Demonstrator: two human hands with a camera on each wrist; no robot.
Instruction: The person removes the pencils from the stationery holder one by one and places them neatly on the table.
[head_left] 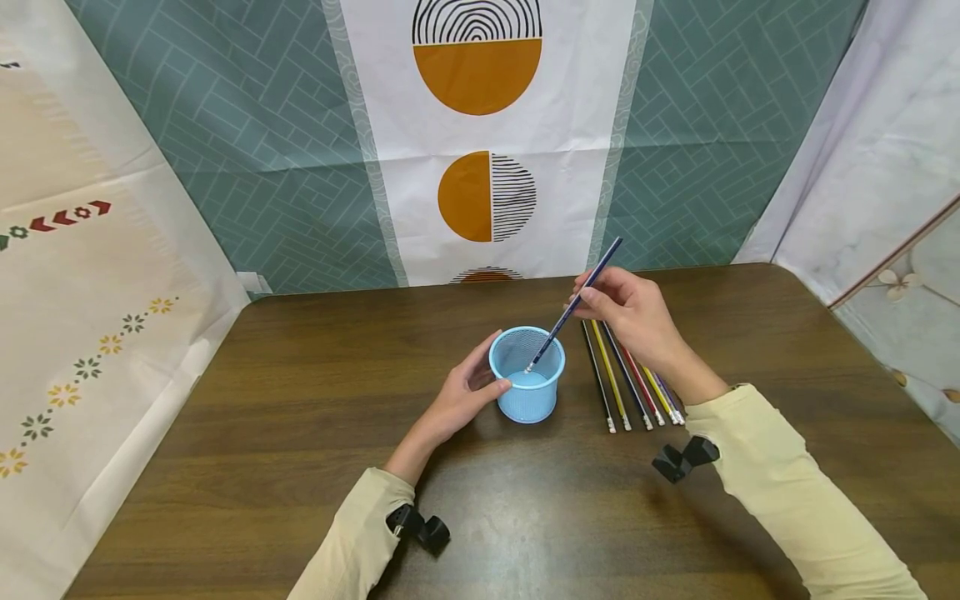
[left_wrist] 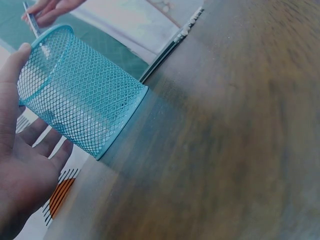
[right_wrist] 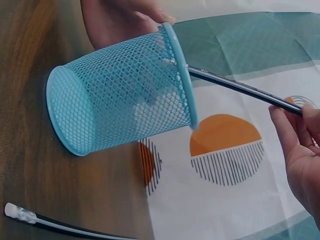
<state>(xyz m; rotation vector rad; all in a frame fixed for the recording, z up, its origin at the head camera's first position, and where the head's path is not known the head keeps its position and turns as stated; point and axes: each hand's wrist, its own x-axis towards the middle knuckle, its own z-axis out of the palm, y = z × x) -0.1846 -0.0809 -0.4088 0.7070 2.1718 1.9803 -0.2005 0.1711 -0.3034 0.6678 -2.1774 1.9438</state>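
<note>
A light blue mesh pencil cup (head_left: 527, 406) stands upright on the table. My left hand (head_left: 463, 393) holds it from the left, thumb at the rim and the other fingers along the far side; the left wrist view shows these fingers (left_wrist: 47, 142) beside the mesh. Above and right of the cup, my right hand (head_left: 628, 315) pinches a dark blue pencil (head_left: 551, 337) near its upper end. The pencil slants down through the cup's mouth, eraser end lowest. Through the mesh in the right wrist view, that eraser end shows just inside the rim (right_wrist: 181, 75).
Several pencils, among them a yellow pencil (head_left: 611, 375) and a red pencil (head_left: 643, 386), lie side by side right of the cup, erasers toward me. The brown wooden table (head_left: 315, 417) ends at a patterned cloth (head_left: 300, 208) behind.
</note>
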